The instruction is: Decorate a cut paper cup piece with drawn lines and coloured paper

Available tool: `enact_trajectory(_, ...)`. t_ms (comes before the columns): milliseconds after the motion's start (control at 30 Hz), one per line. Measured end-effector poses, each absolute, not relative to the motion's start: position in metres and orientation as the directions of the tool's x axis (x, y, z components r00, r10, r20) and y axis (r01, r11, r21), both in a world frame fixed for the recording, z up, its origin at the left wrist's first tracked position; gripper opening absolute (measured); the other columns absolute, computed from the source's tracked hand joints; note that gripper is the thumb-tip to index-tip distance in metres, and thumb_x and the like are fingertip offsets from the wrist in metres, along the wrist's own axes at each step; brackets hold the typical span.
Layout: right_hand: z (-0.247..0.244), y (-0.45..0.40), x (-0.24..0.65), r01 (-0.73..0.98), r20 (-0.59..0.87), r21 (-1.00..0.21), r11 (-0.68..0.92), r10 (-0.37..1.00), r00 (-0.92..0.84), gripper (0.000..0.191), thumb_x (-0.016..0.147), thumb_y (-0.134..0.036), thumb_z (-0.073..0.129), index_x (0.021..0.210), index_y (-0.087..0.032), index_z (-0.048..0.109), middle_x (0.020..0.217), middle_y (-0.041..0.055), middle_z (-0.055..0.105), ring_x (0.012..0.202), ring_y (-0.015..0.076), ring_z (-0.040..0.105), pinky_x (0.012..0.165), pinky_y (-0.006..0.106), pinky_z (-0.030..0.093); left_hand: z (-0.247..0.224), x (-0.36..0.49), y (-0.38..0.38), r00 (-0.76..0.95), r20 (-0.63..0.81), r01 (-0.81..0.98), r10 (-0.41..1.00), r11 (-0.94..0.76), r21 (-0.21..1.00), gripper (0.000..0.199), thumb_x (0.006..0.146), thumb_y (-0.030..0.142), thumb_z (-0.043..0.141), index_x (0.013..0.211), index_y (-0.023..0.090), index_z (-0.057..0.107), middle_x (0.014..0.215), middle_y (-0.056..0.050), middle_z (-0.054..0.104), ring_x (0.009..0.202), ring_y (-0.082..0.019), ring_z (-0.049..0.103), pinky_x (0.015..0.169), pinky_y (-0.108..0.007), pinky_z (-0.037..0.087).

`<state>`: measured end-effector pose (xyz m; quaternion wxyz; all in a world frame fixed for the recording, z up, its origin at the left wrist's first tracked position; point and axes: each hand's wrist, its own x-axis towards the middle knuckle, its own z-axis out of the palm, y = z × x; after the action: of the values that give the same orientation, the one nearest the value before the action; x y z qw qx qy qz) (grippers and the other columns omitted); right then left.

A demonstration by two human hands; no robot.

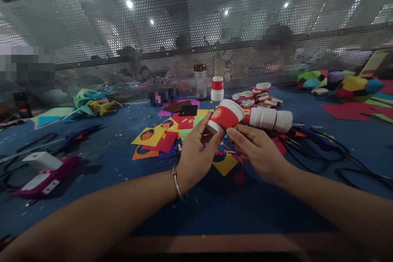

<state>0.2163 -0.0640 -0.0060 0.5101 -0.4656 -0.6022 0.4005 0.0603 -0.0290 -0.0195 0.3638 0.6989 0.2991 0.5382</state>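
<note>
A red and white paper cup [226,116] is held tilted over the middle of the table, its rim toward the upper right. My left hand [199,151], with a bracelet at the wrist, grips the cup's lower left side between thumb and fingers. My right hand [258,151] is closed at the cup's lower right, thumb against the fingers; what they pinch is too small to make out. Behind the right hand lies a stack of white and red cups [267,118]. Below the cup is a yellow paper piece [226,164].
Cut colored paper [159,137] lies left of center. A glass jar [200,84] and upright stacked cups [217,89] stand at the back, near cut cup rings [258,97]. A purple power strip [47,178] and cables lie left; a glue gun [319,137] and cables right.
</note>
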Motion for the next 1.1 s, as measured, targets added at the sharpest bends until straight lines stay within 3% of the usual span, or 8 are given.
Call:
enact_trajectory(133, -0.0056, -0.0642, 0.2153, 0.1, 0.192, -0.976, 0.196, 0.98, -0.048, 0.055, 0.078, -0.071, 0.067, 0.072, -0.019, 0.051, 0.059, -0.0084, 0.035, 0.049, 0.0053, 0.027, 0.042, 0.022, 0.017, -0.0195, 0.0609, -0.029, 0.238, 0.546, 0.022, 0.803, -0.567, 0.823, 0.057, 0.089, 0.032, 0.065, 0.143, 0.018, 0.053, 0.114, -0.011, 0.074, 0.09, -0.018, 0.071, 0.081, -0.032, 0.06)
enact_trajectory(333, -0.0048, -0.0655, 0.2141, 0.112, 0.138, -0.984, 0.141, 0.99, -0.033, 0.059, 0.074, -0.076, 0.066, 0.072, -0.019, 0.051, 0.058, -0.0079, 0.037, 0.05, 0.0062, 0.032, 0.046, 0.022, 0.025, -0.0198, 0.0592, -0.0288, 0.26, 0.576, 0.072, 0.775, -0.611, 0.788, 0.055, 0.09, 0.033, 0.065, 0.142, 0.017, 0.055, 0.125, -0.013, 0.071, 0.099, -0.021, 0.071, 0.085, -0.035, 0.06)
enact_trajectory(733, -0.0042, -0.0653, 0.2133, 0.113, 0.104, -0.988, 0.106, 0.994, -0.021, 0.06, 0.071, -0.077, 0.067, 0.071, -0.019, 0.054, 0.064, -0.005, 0.041, 0.053, 0.007, 0.035, 0.049, 0.023, 0.028, -0.023, 0.0571, -0.0235, 0.265, 0.62, 0.155, 0.739, -0.667, 0.729, 0.058, 0.092, 0.036, 0.063, 0.145, 0.017, 0.052, 0.129, -0.016, 0.068, 0.111, -0.024, 0.068, 0.091, -0.039, 0.059)
enact_trajectory(933, -0.0057, -0.0662, 0.2108, -0.041, 0.023, -0.999, 0.022, 0.999, -0.022, 0.058, 0.067, -0.071, 0.076, 0.073, -0.018, 0.053, 0.061, -0.0081, 0.035, 0.051, 0.0051, 0.029, 0.044, 0.019, 0.02, -0.0228, 0.0569, -0.0249, 0.275, 0.628, 0.204, 0.728, -0.682, 0.702, 0.054, 0.093, 0.033, 0.062, 0.142, 0.014, 0.053, 0.112, -0.014, 0.075, 0.113, -0.026, 0.068, 0.094, -0.041, 0.058)
enact_trajectory(1100, -0.0054, -0.0665, 0.2106, -0.102, 0.027, -0.995, 0.022, 0.999, -0.044, 0.057, 0.066, -0.068, 0.078, 0.071, -0.019, 0.05, 0.057, -0.0098, 0.033, 0.049, 0.0042, 0.026, 0.042, 0.019, 0.016, -0.0238, 0.0583, -0.0256, 0.277, 0.636, 0.164, 0.721, -0.687, 0.708, 0.053, 0.093, 0.034, 0.06, 0.143, 0.016, 0.052, 0.133, -0.016, 0.067, 0.115, -0.025, 0.068, 0.095, -0.041, 0.058)
